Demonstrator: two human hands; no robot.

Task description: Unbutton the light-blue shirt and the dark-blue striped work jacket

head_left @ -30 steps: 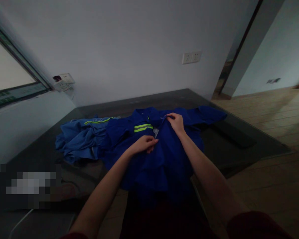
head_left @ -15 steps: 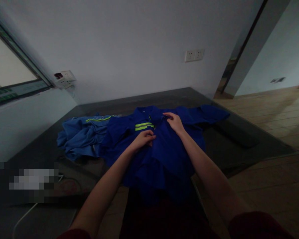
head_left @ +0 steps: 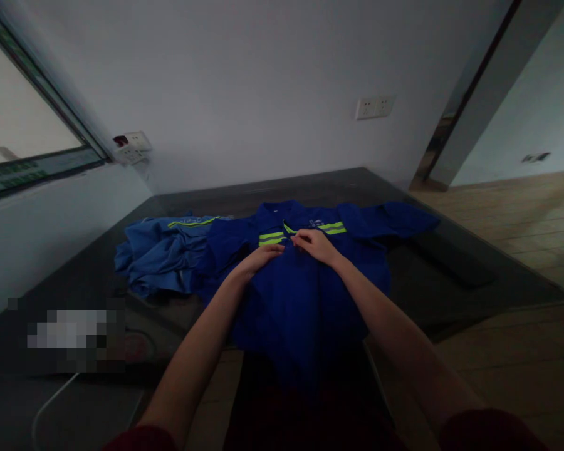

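A dark blue work jacket lies front up, collar away from me, with yellow-green and grey reflective bands across the chest. Its lower part hangs over the table's near edge. My right hand is closed in a pinch on the jacket's front edge at the middle of the chest, just below the collar opening. To its left, my left hand lies on the other front panel, fingers stretched out over the cloth beside the front opening; its thumb is hidden. A lighter blue garment with a yellow-green stripe lies crumpled at the left.
The dark table runs up to the wall. Wall sockets are above it, and more sockets sit near the window corner. A pixelated pale item and a white cable are at the near left.
My right hand has moved left and toward me from the right chest to the middle, uncovering the right reflective band. My left hand has shifted slightly up and its fingers have straightened.
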